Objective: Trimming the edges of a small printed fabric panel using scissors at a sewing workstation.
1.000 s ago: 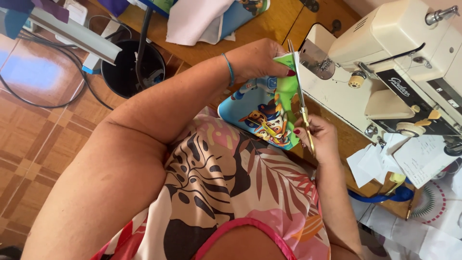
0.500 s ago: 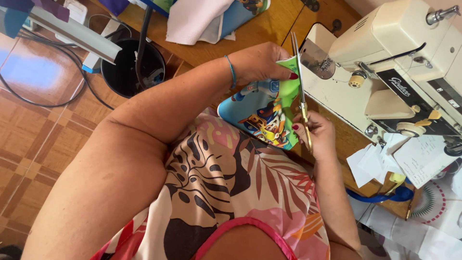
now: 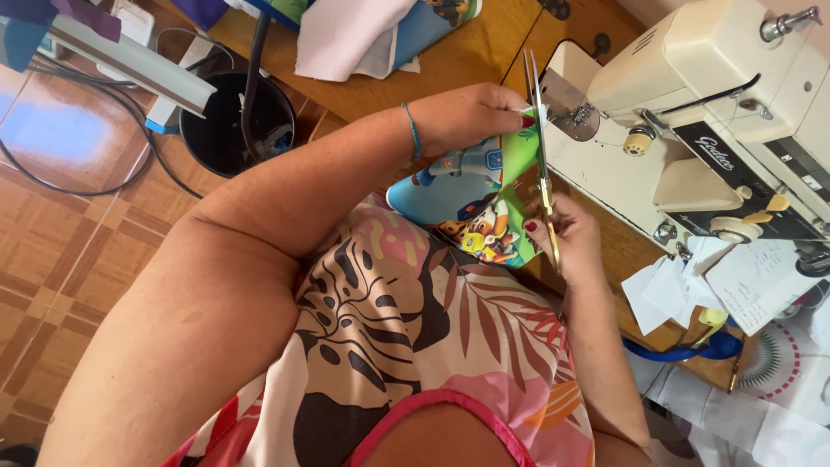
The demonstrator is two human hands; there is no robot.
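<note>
My left hand (image 3: 471, 117) pinches the far end of a piece of bright cartoon-print fabric (image 3: 471, 203), green and blue, stretched above my lap. My right hand (image 3: 566, 233) grips the gold handles of a pair of scissors (image 3: 540, 130). Their long blades run along the fabric's right edge and point away from me, with the tips past my left fingers. A thin blue bracelet sits on my left wrist.
A cream sewing machine (image 3: 692, 112) stands on the wooden table (image 3: 467, 60) to the right. Paper notes (image 3: 735, 285) and a blue ribbon (image 3: 683, 350) lie near its front. A black bin (image 3: 238, 121) stands on the tiled floor at left. More folded fabric (image 3: 363, 30) lies at the back.
The scissors have moved a little forward along the fabric's edge, and my right hand has followed. My left hand still holds the far end of the fabric.
</note>
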